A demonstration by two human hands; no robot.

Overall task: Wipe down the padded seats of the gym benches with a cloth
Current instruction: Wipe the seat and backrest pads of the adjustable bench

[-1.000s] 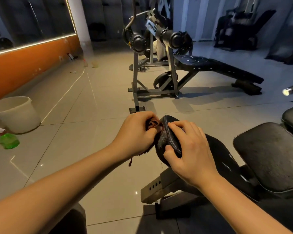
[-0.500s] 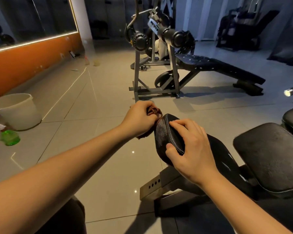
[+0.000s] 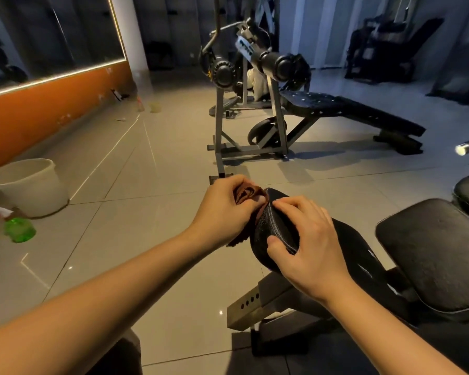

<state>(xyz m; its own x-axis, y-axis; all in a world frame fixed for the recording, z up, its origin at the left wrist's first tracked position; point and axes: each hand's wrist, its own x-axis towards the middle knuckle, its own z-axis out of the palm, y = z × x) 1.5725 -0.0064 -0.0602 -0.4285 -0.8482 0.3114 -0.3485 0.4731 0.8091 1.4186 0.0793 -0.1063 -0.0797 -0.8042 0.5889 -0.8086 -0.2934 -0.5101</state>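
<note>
A black padded seat of the near bench tilts up in front of me. My left hand grips a bunched brown cloth against the seat's upper left edge. My right hand holds the seat's front end, fingers curled over the top and thumb on its face. The wider black back pad of the same bench lies to the right. A second black bench stands further back in a barbell rack.
A white bucket stands on the tiled floor at left, with a green spray bottle beside it. An orange wall with a mirror runs along the left. The grey bench frame sticks out below the seat. A bar end pokes in at right.
My left hand has moved the cloth up along the seat's left edge to its top. My right hand has kept its hold on the seat.
</note>
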